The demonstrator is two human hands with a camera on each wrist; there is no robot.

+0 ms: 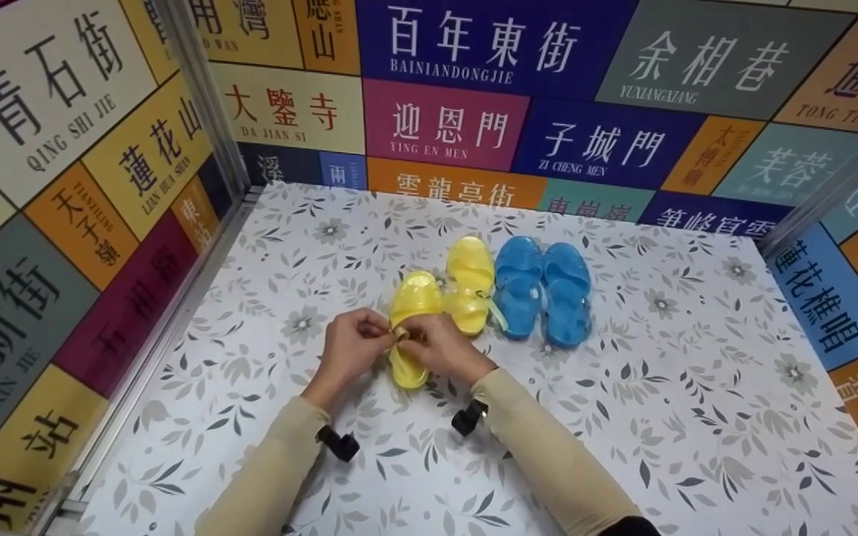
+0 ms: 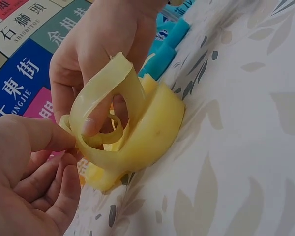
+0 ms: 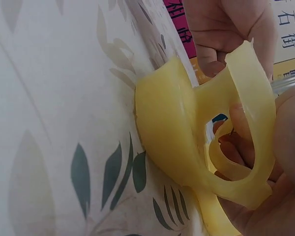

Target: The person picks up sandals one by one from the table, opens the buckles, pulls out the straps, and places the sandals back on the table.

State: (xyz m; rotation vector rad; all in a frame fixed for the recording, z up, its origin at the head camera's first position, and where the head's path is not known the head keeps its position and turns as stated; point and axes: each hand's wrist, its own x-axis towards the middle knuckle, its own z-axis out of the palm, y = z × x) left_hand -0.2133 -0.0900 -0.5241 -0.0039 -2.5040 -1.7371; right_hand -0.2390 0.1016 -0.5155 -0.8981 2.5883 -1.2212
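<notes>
A yellow jelly sandal (image 1: 408,371) stands on the table, its toe pointing away from me. My left hand (image 1: 354,341) pinches the sandal's ankle strap (image 2: 102,88) at its left side. From the right, my right hand (image 1: 438,344) grips the same strap, some fingers reaching inside its loop. The left wrist view shows the strap arching up above the heel cup (image 2: 157,128), with a curled strap end inside the loop. The fastening point is mostly hidden behind fingers. In the right wrist view, the heel cup (image 3: 162,123) rests on the patterned cloth.
Just right of the held sandal lies its yellow mate (image 1: 470,262), a strap sticking out to its right. Beside that stand a blue sandal (image 1: 518,260) and another blue sandal (image 1: 567,272). Sign-patterned panels (image 1: 444,123) rise behind the floral table surface (image 1: 660,372) and along its sides.
</notes>
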